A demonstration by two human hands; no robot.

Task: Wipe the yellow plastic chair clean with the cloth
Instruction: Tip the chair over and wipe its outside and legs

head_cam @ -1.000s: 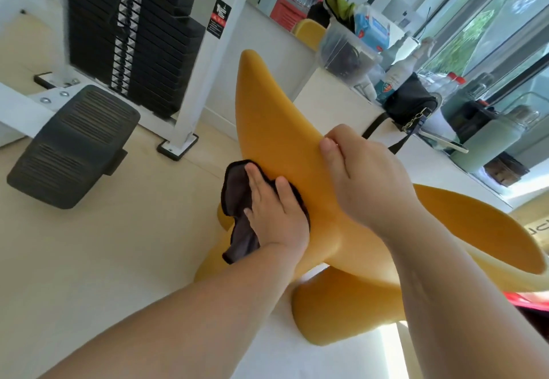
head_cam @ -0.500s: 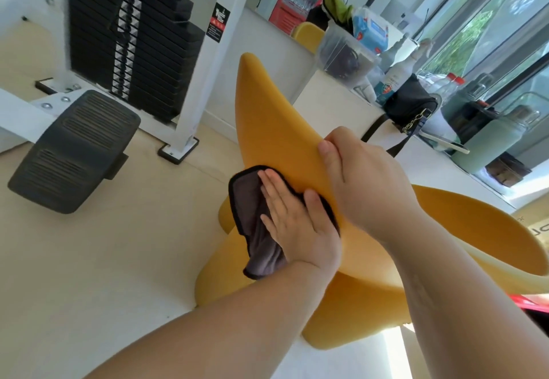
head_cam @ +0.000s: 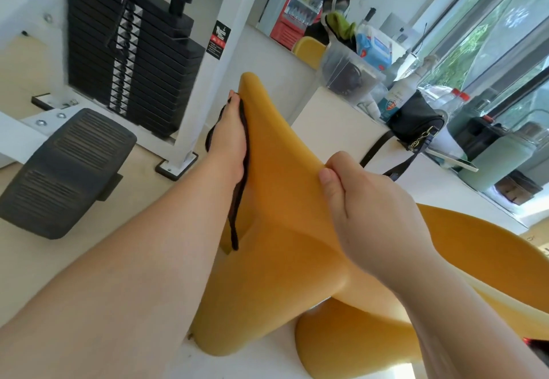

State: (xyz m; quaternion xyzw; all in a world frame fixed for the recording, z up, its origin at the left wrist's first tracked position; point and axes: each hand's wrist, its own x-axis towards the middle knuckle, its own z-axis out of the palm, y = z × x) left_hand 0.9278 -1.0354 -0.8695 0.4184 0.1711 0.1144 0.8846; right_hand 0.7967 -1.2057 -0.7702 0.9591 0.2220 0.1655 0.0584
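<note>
head view: yellow plastic chair [head_cam: 285,224], between the weight stack [head_cam: 133,61] and white counter [head_cam: 335,129]; your left hand [head_cam: 230,138], fingers straight, presses the dark cloth [head_cam: 237,200] flat against its left flank near the top; your right hand [head_cam: 368,212] grips its upper edge, thumb on the near face

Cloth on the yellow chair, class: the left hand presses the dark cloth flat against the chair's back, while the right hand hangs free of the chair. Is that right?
Not quite. In the head view the right hand is not free: it grips the upper edge of the yellow chair. The left hand does press the dark cloth flat against the chair's back.
</note>
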